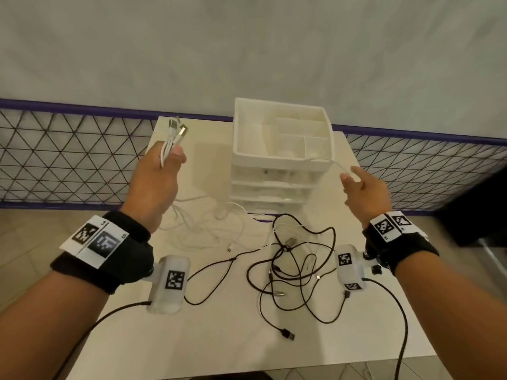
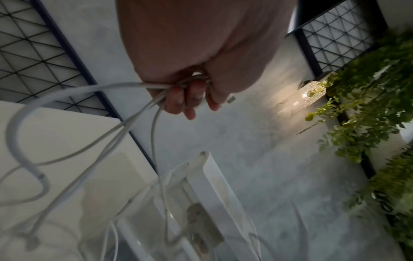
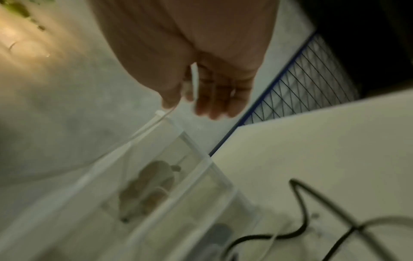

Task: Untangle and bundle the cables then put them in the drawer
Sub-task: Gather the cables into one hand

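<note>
Black tangle: While it lies loose at the near edge of the bench (image 1: 192, 338), the knot of black cables (image 1: 296, 270) sits at about five o'clock from the drawer unit, untouched and not yet sorted; its loops cross each other many times, so a tug on one end would likely tighten it.

White slack: The white cables (image 1: 208, 226) trail over the bench at seven o'clock from the drawers, running up to the raised left hand; I judge they could drag into the black knot and snag.

Left hand: The left hand (image 1: 159, 174), at nine o'clock from the drawers, has its grip curled round several white strands, plug ends poking out above the thumb. In the left wrist view the fingers (image 2: 190, 98) wrap the strands closely. If it lifts further, a strand may slip out.

Right hand: The right hand (image 1: 365, 187), at three o'clock, pinches one thin white strand (image 1: 337, 165) between thumb and forefinger, other fingers relaxed. That strand runs over the rim of the top tray.

Drawer unit: The white drawer unit (image 1: 282, 165) stands at the far side, drawers seemingly closed. A hard pull on the strand across its rim might tip or shift it.
</note>
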`<action>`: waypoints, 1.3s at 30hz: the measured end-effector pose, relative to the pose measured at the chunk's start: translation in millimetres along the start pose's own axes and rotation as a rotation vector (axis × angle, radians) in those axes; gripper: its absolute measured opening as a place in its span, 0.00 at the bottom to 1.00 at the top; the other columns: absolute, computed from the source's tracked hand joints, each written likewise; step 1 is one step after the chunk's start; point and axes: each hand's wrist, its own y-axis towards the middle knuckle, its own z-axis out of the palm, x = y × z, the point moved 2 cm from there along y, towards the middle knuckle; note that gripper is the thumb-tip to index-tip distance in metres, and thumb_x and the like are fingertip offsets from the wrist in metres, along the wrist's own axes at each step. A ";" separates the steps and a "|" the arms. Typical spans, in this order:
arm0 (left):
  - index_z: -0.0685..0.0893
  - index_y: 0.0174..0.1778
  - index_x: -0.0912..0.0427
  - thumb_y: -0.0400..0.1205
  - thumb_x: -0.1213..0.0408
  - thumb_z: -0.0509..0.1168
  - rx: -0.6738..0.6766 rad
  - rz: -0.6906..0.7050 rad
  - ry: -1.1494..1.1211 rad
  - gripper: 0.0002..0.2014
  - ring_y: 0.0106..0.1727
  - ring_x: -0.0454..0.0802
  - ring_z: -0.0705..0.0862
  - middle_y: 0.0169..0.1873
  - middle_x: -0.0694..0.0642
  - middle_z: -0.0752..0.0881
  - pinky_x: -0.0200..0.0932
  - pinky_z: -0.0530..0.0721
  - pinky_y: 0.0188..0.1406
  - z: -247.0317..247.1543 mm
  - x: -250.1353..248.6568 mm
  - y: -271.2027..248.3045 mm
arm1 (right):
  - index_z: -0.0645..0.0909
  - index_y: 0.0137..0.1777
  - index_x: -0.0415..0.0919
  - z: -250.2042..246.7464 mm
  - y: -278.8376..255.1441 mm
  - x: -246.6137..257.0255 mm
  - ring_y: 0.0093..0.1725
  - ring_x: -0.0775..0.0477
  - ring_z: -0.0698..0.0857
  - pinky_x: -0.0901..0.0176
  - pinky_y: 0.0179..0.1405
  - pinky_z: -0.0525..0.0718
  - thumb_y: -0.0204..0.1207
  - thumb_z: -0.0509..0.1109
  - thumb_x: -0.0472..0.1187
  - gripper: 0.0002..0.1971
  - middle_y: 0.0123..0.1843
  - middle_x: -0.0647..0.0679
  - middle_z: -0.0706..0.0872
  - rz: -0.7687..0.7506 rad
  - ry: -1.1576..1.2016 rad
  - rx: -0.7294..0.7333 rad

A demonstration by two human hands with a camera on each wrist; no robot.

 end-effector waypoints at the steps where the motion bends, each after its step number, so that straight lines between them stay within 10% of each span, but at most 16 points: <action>1: 0.82 0.55 0.58 0.89 0.50 0.55 0.000 -0.027 -0.026 0.16 0.39 0.52 0.74 0.36 0.50 0.77 0.49 0.75 0.41 2.2 2.4 -1.5 | 0.71 0.79 0.49 0.2 -3.0 -2.7 0.59 0.39 0.87 0.39 0.63 0.86 0.80 0.69 0.57 0.29 0.63 0.43 0.86 -0.017 -0.165 -0.018; 4: 0.80 0.49 0.59 0.89 0.58 0.59 0.041 -0.115 -0.201 0.09 0.29 0.47 0.69 0.32 0.52 0.79 0.42 0.70 0.29 11.0 9.9 -6.2 | 0.82 0.61 0.49 19.2 -34.6 -12.9 0.50 0.43 0.86 0.41 0.56 0.88 0.77 0.73 0.43 0.13 0.55 0.45 0.87 -0.312 -0.311 -0.001; 6: 0.80 0.47 0.60 0.88 0.64 0.62 0.093 -0.187 -0.315 0.06 0.28 0.47 0.68 0.30 0.52 0.75 0.42 0.68 0.29 18.8 11.8 -12.4 | 0.86 0.42 0.53 47.7 -65.1 -30.9 0.41 0.48 0.86 0.45 0.48 0.89 0.74 0.70 0.40 0.05 0.43 0.52 0.89 -0.446 -0.380 0.322; 10: 0.82 0.47 0.61 0.87 0.69 0.59 0.165 -0.255 -0.517 0.07 0.29 0.47 0.69 0.29 0.54 0.75 0.43 0.67 0.30 35.3 11.3 -21.4 | 0.86 0.60 0.49 96.2 -112.8 -71.4 0.58 0.45 0.85 0.52 0.58 0.84 0.76 0.68 0.47 0.14 0.59 0.49 0.85 -0.353 -0.700 0.748; 14: 0.81 0.47 0.59 0.90 0.67 0.55 0.180 -0.174 -0.473 0.11 0.31 0.47 0.71 0.30 0.53 0.76 0.44 0.70 0.34 40.3 11.6 -24.0 | 0.84 0.65 0.51 111.6 -116.8 -81.2 0.64 0.40 0.80 0.50 0.59 0.73 0.82 0.62 0.49 0.15 0.62 0.48 0.84 -0.458 -0.936 0.686; 19: 0.79 0.46 0.57 0.90 0.65 0.57 0.135 -0.150 -0.399 0.09 0.27 0.46 0.70 0.28 0.52 0.74 0.43 0.70 0.30 34.8 11.4 -21.0 | 0.91 0.55 0.47 67.3 -83.1 -28.9 0.34 0.66 0.83 0.70 0.41 0.78 0.83 0.70 0.41 0.09 0.46 0.51 0.92 -0.365 -0.280 0.560; 26: 0.78 0.46 0.60 0.88 0.53 0.63 0.315 -0.423 -0.409 0.13 0.20 0.43 0.63 0.27 0.50 0.70 0.37 0.64 0.19 63.4 6.6 -33.9 | 0.92 0.50 0.42 11.8 -68.8 68.0 0.32 0.68 0.83 0.76 0.38 0.79 0.79 0.74 0.38 0.05 0.37 0.56 0.90 -0.340 0.349 0.209; 30: 0.84 0.53 0.60 0.81 0.37 0.62 0.502 -0.506 -0.591 0.27 0.22 0.43 0.67 0.30 0.50 0.79 0.39 0.68 0.23 90.9 -6.4 -43.6 | 0.91 0.58 0.39 36.1 -114.6 94.3 0.40 0.66 0.90 0.70 0.45 0.87 0.78 0.76 0.34 0.10 0.46 0.52 0.94 -0.477 0.402 0.424; 32: 0.82 0.48 0.59 0.87 0.48 0.62 0.412 -0.511 -0.667 0.16 0.22 0.43 0.70 0.27 0.49 0.77 0.38 0.70 0.25 93.9 -9.6 -40.5 | 0.89 0.63 0.49 50.9 -129.8 87.5 0.43 0.64 0.90 0.63 0.52 0.89 0.79 0.75 0.37 0.14 0.50 0.50 0.95 -0.516 0.368 0.569; 35: 0.77 0.46 0.59 0.90 0.61 0.60 0.200 -0.504 -0.782 0.08 0.23 0.45 0.69 0.23 0.49 0.68 0.41 0.74 0.28 78.1 -3.5 -22.7 | 0.87 0.63 0.64 54.5 -127.9 63.7 0.30 0.55 0.77 0.63 0.35 0.80 0.82 0.72 0.46 0.13 0.38 0.36 0.91 -0.503 0.194 0.675; 39: 0.76 0.42 0.57 0.89 0.59 0.60 0.060 -0.502 -0.947 0.11 0.19 0.41 0.66 0.23 0.47 0.66 0.36 0.70 0.16 31.3 2.1 5.3 | 0.93 0.41 0.41 26.0 -90.4 23.1 0.22 0.60 0.68 0.69 0.24 0.69 0.71 0.74 0.60 0.20 0.22 0.44 0.78 -0.319 0.055 0.534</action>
